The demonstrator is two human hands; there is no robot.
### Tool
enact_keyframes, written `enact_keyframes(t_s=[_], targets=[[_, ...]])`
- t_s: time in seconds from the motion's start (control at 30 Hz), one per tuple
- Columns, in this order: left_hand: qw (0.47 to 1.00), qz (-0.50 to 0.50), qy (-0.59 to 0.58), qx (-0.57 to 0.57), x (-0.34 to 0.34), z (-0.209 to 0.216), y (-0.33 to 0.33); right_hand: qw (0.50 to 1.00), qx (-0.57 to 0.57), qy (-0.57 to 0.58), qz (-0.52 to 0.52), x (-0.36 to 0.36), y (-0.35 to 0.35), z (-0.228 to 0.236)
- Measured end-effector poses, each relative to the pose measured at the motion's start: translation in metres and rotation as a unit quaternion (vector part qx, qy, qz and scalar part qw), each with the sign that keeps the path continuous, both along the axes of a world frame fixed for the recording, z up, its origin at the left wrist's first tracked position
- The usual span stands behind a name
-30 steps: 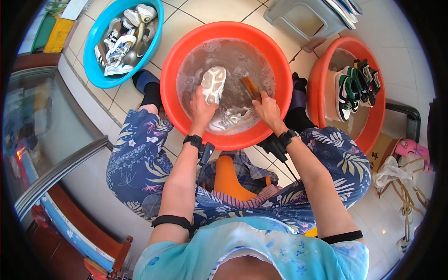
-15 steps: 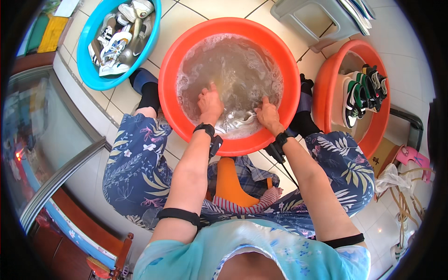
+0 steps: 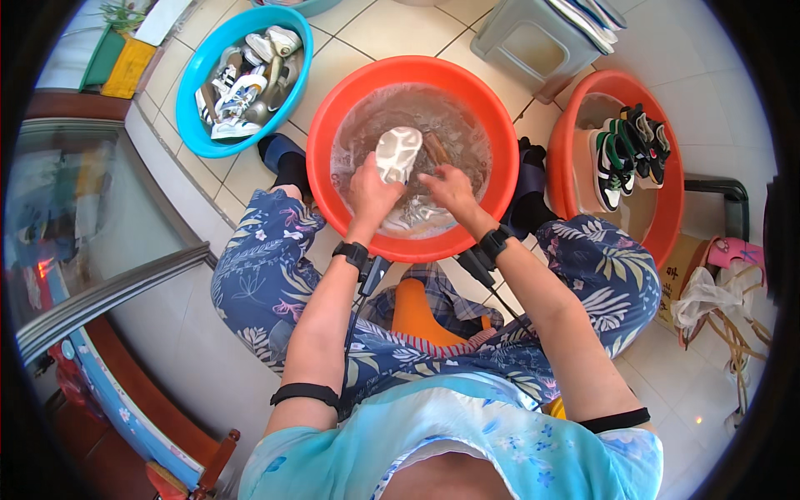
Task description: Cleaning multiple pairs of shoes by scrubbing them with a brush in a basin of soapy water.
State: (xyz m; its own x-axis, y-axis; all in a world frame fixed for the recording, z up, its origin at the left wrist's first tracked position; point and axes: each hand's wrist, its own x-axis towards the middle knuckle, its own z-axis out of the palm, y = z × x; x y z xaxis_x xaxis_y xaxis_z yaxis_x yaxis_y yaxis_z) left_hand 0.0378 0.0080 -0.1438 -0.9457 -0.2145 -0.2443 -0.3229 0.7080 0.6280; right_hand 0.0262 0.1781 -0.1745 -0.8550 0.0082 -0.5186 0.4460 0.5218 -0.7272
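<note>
A shoe [image 3: 398, 153] with a pale, patterned sole turned up is raised above the murky water of a red-orange basin [image 3: 322, 167]. My left hand [image 3: 372, 193] grips it along its near left side. My right hand [image 3: 452, 188] hovers just right of the shoe, fingers loosely bent and apart, with nothing visible in them. Beyond its fingers a brown, elongated thing [image 3: 435, 148] pokes out of the water; its kind is unclear. White laces or part of another shoe [image 3: 417, 213] show near the basin's front, mostly under water.
At the far left a blue basin [image 3: 190, 108] holds several wet shoes. Another red basin [image 3: 563, 158] on the right has green, black and white shoes [image 3: 615, 162] over its rim. A grey stool [image 3: 533, 50] stands behind it; a glass-fronted cabinet [image 3: 92, 217] borders the left.
My left hand has brought a shoe up out of the water, sole up. My right hand has moved in toward it, and the brown thing has come into sight. The view has shifted slightly.
</note>
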Motion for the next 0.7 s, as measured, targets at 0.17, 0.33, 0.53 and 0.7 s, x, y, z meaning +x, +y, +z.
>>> enact_keyframes(t_s=[0.17,0.33,0.53,0.7], targets=[[0.986,-0.072,0.109,-0.102,0.014,0.042,0.030,0.936,-0.298,-0.149,-0.115,-0.020,-0.027,0.072],[0.956,-0.150,0.210,-0.136,0.028,0.062,0.038,0.873,-0.354,-0.251,-0.224,-0.018,-0.020,0.119],[0.939,-0.208,0.266,0.069,0.037,0.095,0.041,0.894,-0.341,-0.095,-0.274,-0.024,-0.001,0.092],[0.957,0.010,0.077,0.280,0.001,0.088,0.010,0.924,-0.362,-0.039,-0.116,-0.026,0.014,0.110]])
